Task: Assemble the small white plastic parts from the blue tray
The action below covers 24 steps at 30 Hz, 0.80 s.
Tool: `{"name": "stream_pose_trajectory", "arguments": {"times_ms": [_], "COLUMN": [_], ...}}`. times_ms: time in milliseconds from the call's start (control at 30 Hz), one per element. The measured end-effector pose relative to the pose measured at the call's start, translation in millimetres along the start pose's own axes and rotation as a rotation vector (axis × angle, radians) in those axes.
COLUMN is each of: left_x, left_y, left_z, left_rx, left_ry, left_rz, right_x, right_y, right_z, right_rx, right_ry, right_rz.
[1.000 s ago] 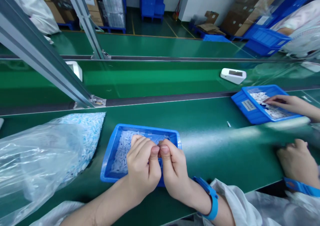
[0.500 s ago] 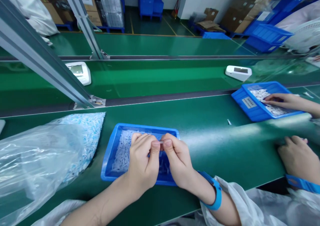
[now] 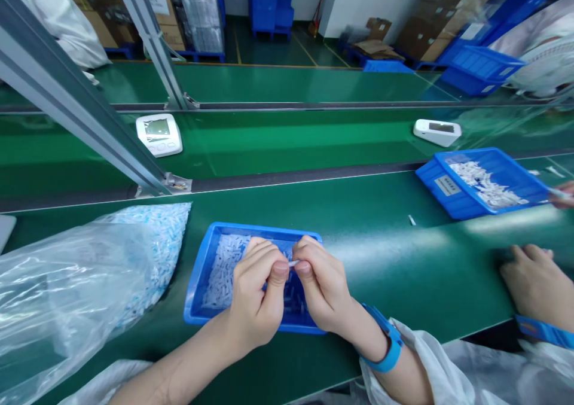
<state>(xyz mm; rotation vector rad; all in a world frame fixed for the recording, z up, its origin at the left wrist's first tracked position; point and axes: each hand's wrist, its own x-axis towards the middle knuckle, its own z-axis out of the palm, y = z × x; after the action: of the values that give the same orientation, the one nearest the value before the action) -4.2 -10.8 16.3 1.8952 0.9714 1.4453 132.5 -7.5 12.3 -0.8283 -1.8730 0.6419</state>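
Both hands pinch one small white piece

The left hand [image 3: 258,297] and right hand [image 3: 323,285] grip the white piece [image 3: 293,263] between thumbs and fingers, above the blue tray [image 3: 192,297] (similar bits lie inside).

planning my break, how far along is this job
Done: can't tell which loose pieces in the near tray are finished. In hand: one white piece, pinched between left hand and right hand. Perhaps left: some of those loose pieces and the bag of bits.

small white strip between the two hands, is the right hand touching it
Touching: the head view shows the small white strip pinched at one end by the right hand.
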Motion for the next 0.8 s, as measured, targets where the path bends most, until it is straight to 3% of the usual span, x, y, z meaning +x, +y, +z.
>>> {"name": "stream_pose_trajectory", "arguments": {"times_ms": [200, 467, 800], "left_x": [0.0, -0.1, -5.7], "left_y": [-0.5, -1.2, -1.3], "left_z": [0.1, 3.8, -0.7], "left_rx": [0.004, 0.067, -0.174], "left_ry": [-0.073, -0.05, -0.01], "left_rz": [-0.009, -0.014, -0.034], "right_x": [-3.1, -1.9, -5.1], "right_y": [0.8, -1.0, 3.1], "right_z": [5.2, 5.1, 6.0], "right_rx": [0.003, 0.015, -0.043], "right_ry": [0.047, 0.037, 0.094], "right_rz": [-0.021, 0.041, -0.143]}}
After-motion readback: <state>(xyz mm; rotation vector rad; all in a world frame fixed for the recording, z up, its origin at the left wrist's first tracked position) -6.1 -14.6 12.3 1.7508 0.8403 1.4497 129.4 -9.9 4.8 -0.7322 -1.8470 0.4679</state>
